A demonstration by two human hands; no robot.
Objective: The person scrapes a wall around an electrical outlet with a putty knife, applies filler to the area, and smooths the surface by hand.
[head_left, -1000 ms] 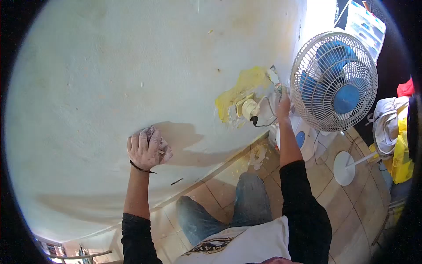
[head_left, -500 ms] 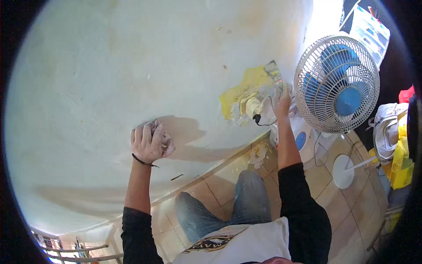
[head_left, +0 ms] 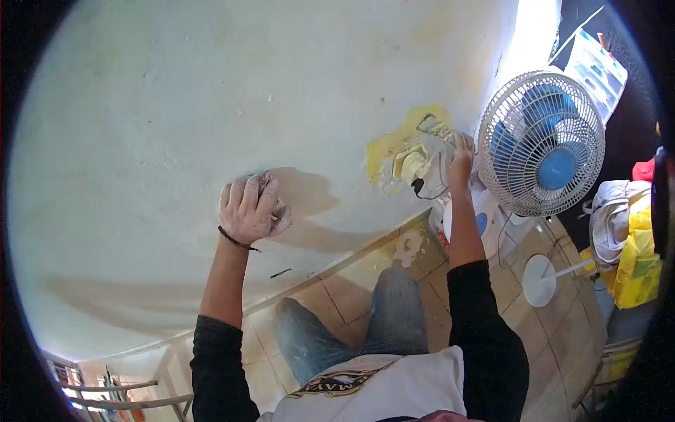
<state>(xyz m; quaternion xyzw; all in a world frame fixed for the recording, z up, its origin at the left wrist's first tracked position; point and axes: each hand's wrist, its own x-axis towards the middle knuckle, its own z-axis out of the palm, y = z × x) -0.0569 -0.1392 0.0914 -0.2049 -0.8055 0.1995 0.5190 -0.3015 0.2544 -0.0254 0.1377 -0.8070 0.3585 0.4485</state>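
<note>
My right hand (head_left: 460,156) grips a putty knife (head_left: 434,126), its blade against the yellow patch (head_left: 380,151) on the wall. Close below the blade, a cream plug adapter (head_left: 410,165) sits at the wall, with a black plug (head_left: 418,186) and cord hanging from it. The cord passes near my right hand. Farther left, my left hand (head_left: 246,207) is closed around a crumpled, whitish bundle (head_left: 281,216) with a dark edge, held close to the wall. Pale dust coats the fingers. What the bundle is made of I cannot make out.
A white fan with blue blades (head_left: 545,144) stands right beside my right hand. Below it are a white appliance (head_left: 472,218) and a round white base (head_left: 539,281). Bags (head_left: 633,250) hang at the far right. My knees face the wall above the tiled floor (head_left: 517,320).
The putty knife's blade has moved down and left, closer to the plug adapter. My left hand has shifted slightly up and right with the bundle. The camera view has also shifted a little.
</note>
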